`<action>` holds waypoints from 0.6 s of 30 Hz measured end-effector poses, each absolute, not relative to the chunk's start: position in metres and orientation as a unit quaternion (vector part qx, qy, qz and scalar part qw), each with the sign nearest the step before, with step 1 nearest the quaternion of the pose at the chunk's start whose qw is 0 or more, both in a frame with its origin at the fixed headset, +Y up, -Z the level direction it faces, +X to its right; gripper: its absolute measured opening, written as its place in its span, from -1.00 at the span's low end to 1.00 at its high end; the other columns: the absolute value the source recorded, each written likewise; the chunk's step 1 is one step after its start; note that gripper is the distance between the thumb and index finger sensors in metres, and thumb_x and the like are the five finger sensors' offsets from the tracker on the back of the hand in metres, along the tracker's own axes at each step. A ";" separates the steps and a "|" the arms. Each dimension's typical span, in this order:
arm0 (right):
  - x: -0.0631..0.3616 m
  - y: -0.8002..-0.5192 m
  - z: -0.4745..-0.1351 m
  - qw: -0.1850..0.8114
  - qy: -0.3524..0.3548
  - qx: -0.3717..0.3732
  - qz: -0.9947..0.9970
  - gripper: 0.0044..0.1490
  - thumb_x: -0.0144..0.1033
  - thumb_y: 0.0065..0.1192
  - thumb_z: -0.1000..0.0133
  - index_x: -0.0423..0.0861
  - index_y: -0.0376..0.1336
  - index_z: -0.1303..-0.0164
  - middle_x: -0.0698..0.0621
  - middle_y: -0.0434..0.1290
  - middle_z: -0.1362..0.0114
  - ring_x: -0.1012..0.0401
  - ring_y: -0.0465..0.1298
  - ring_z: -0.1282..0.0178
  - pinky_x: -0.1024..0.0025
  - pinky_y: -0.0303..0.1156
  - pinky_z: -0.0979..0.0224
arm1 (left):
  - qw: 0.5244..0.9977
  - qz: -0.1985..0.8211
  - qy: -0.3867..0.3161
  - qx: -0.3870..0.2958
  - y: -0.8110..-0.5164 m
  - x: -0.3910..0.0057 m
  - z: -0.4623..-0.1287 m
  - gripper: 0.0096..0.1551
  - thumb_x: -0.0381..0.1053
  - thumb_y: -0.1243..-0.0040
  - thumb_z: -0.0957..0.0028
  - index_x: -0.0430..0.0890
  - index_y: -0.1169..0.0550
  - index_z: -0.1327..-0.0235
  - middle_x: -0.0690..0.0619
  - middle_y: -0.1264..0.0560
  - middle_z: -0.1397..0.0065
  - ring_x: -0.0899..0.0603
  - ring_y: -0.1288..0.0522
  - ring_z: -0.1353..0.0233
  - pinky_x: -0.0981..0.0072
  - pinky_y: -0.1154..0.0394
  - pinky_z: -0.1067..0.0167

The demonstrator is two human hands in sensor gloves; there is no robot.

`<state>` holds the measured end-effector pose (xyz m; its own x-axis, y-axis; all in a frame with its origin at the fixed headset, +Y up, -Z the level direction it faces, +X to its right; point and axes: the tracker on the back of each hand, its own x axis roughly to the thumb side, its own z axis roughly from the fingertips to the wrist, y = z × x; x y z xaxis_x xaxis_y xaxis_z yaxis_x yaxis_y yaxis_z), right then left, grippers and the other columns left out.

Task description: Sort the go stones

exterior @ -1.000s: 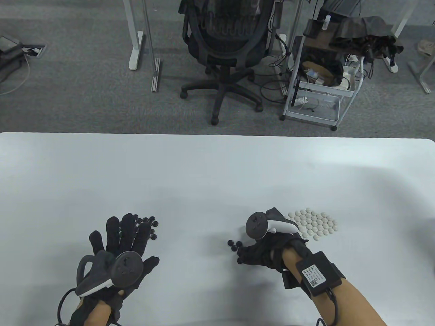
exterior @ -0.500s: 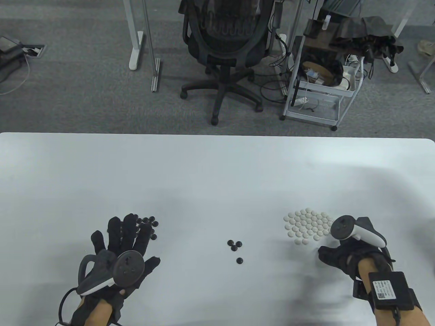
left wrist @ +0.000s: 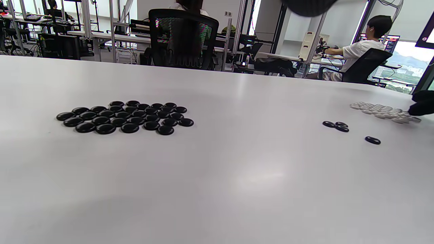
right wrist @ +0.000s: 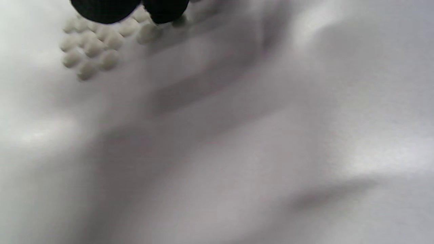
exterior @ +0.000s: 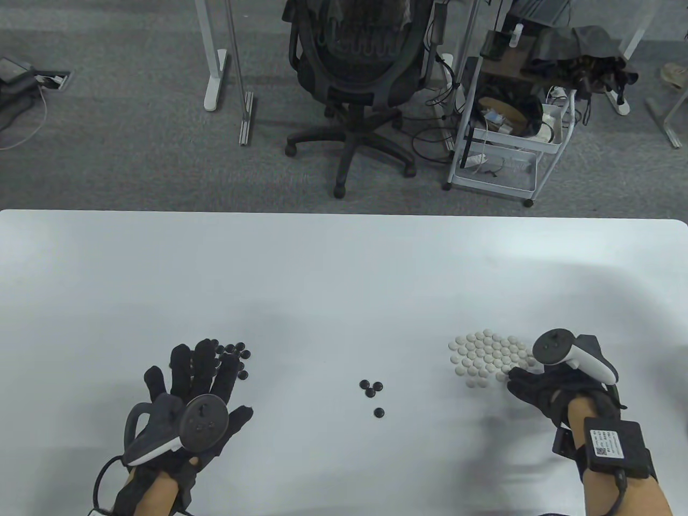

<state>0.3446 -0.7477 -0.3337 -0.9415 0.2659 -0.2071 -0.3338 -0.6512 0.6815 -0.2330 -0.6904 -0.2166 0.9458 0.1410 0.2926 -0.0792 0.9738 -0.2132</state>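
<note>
A pile of black stones lies at the near left of the white table. My left hand is spread flat over the pile's left part, fingers straight, holding nothing. A pile of white stones lies at the near right. My right hand has bent fingers, their tips at that pile's near right edge; a pinched stone cannot be made out. Three black stones lie together at the centre, and one more black stone sits just nearer.
Beyond the table's far edge stand a black office chair and a white wire cart on grey carpet. In the left wrist view a person sits at a desk far behind the table.
My right hand left the loose black stones at the centre and moved right to the white pile's near edge. The left hand and all black stones stayed put.
</note>
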 end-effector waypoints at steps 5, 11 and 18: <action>0.326 -0.705 -0.321 0.178 0.301 0.018 0.937 -0.05 0.12 -0.19 -0.23 -0.07 -0.28 -0.73 -0.34 -0.64 -0.57 -0.33 -0.67 -0.39 -0.54 -0.55 -0.28 | 0.981 0.056 -0.157 -0.094 -0.690 -0.231 -0.217 -0.08 0.25 0.26 -0.35 -0.20 0.17 -0.77 -0.52 0.47 -0.67 -0.65 0.54 -0.47 -0.76 0.46 -0.13; 0.291 -0.665 -0.296 0.187 0.195 0.125 0.955 0.01 0.12 -0.20 -0.22 -0.12 -0.36 -0.71 -0.38 -0.63 -0.57 -0.34 -0.66 -0.40 -0.52 -0.55 -0.29 | 0.982 0.039 -0.163 -0.089 -0.692 -0.224 -0.216 -0.08 0.26 0.27 -0.35 -0.19 0.17 -0.76 -0.51 0.48 -0.66 -0.64 0.55 -0.46 -0.75 0.46 -0.13; 0.261 -0.675 -0.271 0.162 0.092 0.204 0.961 0.03 0.15 -0.24 -0.21 -0.12 -0.41 -0.69 -0.39 -0.63 -0.57 -0.34 -0.63 -0.41 -0.52 -0.53 -0.29 | 0.981 0.036 -0.171 -0.079 -0.693 -0.218 -0.215 -0.08 0.26 0.29 -0.35 -0.19 0.19 -0.76 -0.49 0.49 -0.66 -0.62 0.57 -0.44 -0.74 0.47 -0.11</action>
